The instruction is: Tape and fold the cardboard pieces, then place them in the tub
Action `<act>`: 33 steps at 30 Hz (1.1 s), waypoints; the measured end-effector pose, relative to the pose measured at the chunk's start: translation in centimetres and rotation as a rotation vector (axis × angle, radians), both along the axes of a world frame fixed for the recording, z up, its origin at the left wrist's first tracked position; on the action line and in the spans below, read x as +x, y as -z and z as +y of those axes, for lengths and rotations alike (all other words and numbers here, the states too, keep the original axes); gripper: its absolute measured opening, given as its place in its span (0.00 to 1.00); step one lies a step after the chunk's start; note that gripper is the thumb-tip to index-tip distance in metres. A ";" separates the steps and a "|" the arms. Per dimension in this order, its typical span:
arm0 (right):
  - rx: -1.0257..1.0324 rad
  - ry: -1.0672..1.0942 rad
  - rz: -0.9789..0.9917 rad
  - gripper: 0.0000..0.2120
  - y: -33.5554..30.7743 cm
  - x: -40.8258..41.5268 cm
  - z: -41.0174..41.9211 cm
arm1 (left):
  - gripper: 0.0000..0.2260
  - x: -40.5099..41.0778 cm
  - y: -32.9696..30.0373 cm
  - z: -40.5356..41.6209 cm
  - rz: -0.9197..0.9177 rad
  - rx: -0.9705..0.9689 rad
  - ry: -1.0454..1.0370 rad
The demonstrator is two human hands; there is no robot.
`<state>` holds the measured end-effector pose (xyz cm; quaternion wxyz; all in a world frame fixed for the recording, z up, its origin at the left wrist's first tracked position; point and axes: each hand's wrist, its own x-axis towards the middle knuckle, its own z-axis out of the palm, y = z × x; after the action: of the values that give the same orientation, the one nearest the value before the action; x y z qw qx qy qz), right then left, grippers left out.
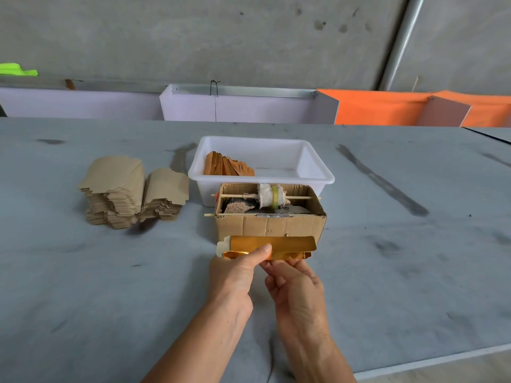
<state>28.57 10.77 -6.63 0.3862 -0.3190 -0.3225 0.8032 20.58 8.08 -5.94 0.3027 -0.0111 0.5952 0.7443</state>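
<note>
A folded cardboard piece with a shiny gold face [287, 244] is held just in front of the brown cardboard box [269, 226]. My left hand [235, 275] grips its left part, thumb pressed on the gold face. My right hand [293, 283] pinches its lower edge from below. The white plastic tub [318, 172] stands behind the box and holds several folded orange-brown pieces [228, 165] leaning in its left end. A tape roll [273, 195] wrapped in cloth sits on a wooden stick across the open box.
Two stacks of flat brown cardboard blanks [132, 189] lie on the grey table [83, 272] left of the tub. White and orange panels [373, 107] line the table's far edge before a concrete wall. The table's near edge runs at lower right.
</note>
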 end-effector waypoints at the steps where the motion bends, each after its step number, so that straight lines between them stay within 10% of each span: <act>1: -0.042 -0.013 0.015 0.08 -0.2 0.0 0.0 | 0.11 0.0 0.0 0.0 -0.003 0.006 0.004; 22: -0.115 0.112 -0.139 0.08 -1.2 -0.4 1.7 | 0.06 -0.1 -0.1 -1.3 0.062 0.051 0.169; 33: 0.293 -0.202 -0.473 0.04 -4.9 -1.6 3.8 | 0.02 -3.2 -2.9 -1.7 0.327 -0.110 0.308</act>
<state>26.99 14.60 -1.74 0.2605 -0.4045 -0.5460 0.6859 17.40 6.38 -3.08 0.3113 0.1841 0.6707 0.6476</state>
